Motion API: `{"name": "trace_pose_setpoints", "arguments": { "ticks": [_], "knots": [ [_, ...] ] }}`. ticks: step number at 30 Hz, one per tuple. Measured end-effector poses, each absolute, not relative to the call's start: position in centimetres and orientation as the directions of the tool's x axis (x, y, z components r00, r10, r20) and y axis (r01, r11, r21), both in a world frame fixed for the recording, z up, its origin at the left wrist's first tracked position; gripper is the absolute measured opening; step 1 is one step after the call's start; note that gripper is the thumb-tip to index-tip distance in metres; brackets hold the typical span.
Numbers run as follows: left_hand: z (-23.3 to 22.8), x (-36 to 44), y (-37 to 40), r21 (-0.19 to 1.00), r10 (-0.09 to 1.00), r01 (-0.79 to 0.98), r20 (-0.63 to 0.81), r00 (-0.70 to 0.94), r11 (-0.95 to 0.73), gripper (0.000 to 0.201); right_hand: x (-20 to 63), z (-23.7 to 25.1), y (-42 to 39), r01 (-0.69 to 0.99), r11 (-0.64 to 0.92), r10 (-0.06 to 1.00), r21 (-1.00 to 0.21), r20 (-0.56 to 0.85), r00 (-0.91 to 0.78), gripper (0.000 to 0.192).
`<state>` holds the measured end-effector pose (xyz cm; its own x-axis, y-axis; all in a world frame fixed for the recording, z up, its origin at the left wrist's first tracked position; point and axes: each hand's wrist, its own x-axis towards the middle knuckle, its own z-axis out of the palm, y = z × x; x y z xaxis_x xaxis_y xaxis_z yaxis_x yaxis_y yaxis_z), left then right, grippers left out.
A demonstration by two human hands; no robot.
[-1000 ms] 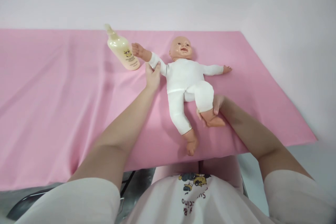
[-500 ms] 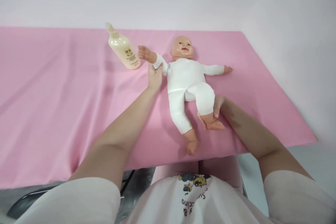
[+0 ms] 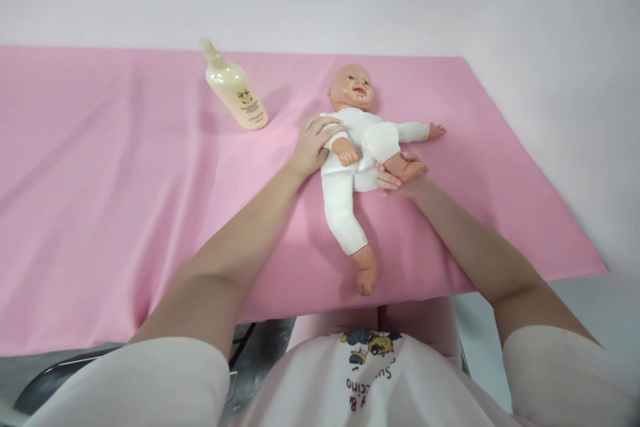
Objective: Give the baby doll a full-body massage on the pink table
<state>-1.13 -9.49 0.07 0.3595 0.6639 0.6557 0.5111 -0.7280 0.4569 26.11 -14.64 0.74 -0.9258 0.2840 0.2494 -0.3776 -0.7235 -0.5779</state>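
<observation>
Position: the doll (image 3: 357, 123) lay face up on the pink cloth (image 3: 100, 180), right of frame centre, head toward the top. A cream bottle (image 3: 235, 90) lay tilted to its upper left, well apart from it.

Left hand (image 3: 313, 143): fingers extended and slightly spread, laid flat over the doll's shoulder, pinning the arm folded across the chest. They were not wrapped around anything.

Right hand (image 3: 400, 180): fingers partly curled beneath the doll's foot, cradling it, with the knee bent up over the belly.

Assessment: the step in hand appeared to be a crosswise flexing of one arm and the opposite leg. The other arm and leg rested outstretched. A further move would call for gentle, even support at both joints.
</observation>
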Motion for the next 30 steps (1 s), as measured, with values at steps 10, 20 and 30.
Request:
{"name": "trace_pose_setpoints", "arguments": {
  "ticks": [10, 20, 30],
  "knots": [
    [-0.1, -1.1, -9.3, 0.481, 0.683, 0.512, 0.643, 0.346, -0.712, 0.028, 26.5, 0.3, -14.3, -0.334, -0.707, 0.386, -0.623, 0.056, -0.921, 0.035],
    [-3.7, -2.8, -5.6, 0.856, 0.822, 0.183, 0.516, -0.243, -0.483, 0.039, 26.5, 0.1, -16.2, -0.105, -0.641, -0.023, -0.761, 0.156, -0.988, 0.051],
    [-4.9, -3.7, -4.1, 0.91, 0.868, 0.055, 0.408, -0.282, -0.41, 0.052, 25.9, 0.3, -16.2, 0.127, -0.519, -0.196, -0.845, -0.028, -0.98, 0.051]
  ]
}}
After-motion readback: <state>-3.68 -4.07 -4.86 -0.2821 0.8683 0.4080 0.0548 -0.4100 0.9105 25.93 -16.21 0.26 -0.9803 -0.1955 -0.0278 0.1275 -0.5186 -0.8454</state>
